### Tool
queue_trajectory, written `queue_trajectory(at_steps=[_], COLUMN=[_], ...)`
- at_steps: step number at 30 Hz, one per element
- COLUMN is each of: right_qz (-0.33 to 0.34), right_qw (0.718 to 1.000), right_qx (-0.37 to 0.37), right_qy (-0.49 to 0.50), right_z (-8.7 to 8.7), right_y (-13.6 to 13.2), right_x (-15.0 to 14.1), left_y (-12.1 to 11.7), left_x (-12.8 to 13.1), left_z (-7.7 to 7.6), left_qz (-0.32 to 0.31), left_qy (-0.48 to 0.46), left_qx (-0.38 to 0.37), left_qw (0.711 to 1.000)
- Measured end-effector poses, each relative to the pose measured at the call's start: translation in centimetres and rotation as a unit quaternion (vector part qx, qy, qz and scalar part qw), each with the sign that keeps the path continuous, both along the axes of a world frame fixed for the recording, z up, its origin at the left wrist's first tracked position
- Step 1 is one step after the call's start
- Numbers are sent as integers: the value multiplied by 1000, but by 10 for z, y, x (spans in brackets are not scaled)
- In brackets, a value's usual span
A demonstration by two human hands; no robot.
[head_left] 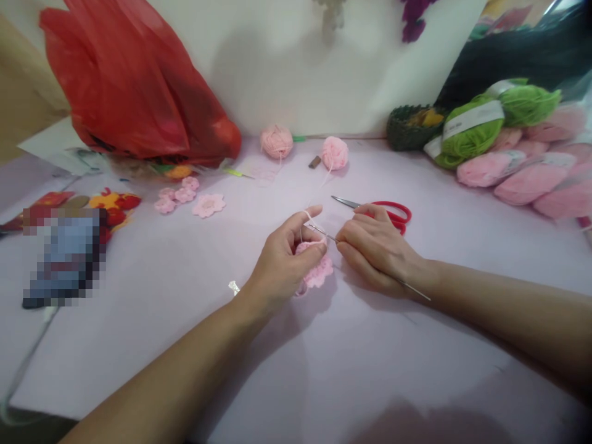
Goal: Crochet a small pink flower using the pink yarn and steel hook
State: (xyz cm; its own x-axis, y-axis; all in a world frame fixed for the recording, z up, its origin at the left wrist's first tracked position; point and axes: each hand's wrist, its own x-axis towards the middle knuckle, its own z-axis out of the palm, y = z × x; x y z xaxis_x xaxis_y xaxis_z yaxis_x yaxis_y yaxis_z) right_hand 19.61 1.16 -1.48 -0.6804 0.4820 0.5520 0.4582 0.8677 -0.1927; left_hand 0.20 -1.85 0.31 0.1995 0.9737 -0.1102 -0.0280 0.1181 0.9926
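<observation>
My left hand (289, 256) pinches a pink crochet piece (318, 271) with a scalloped edge, held just above the table. A strand of pink yarn (324, 182) loops over its raised index finger and runs back to a pink yarn ball (335, 153). In my right hand (374, 250) is a thin metal crochet hook (329, 236). Its tip meets the yarn by my left fingers, and its shaft sticks out below my right palm. Red-handled scissors (401, 213) lie just behind my right hand, partly hidden by it.
A second pink ball (276, 142) sits at the back by the white wall. Pink crochet flowers (209, 205) lie at left, before a red plastic bag (139, 92). A blurred-out device (65, 256) with a cable is far left. Green skeins (476, 129) and pink skeins (531, 176) are piled right.
</observation>
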Motion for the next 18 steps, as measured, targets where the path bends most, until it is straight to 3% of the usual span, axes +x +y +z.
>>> queue_trajectory(at_steps=[4,9,18], right_qz=[5,25,67], right_qw=[1000,998,986], right_qx=[9,-31,-119], right_qy=[10,52,91], right_z=[1,3,5], right_y=[-2,-2,-1], right_x=[-1,1,2], left_y=[1,3,4], left_x=[1,-2,-5], left_z=[1,4,8], left_qz=[9,1,6], left_qy=[-45,-106,-121], left_qx=[-39,-106,-115], left_qw=[998,989,986])
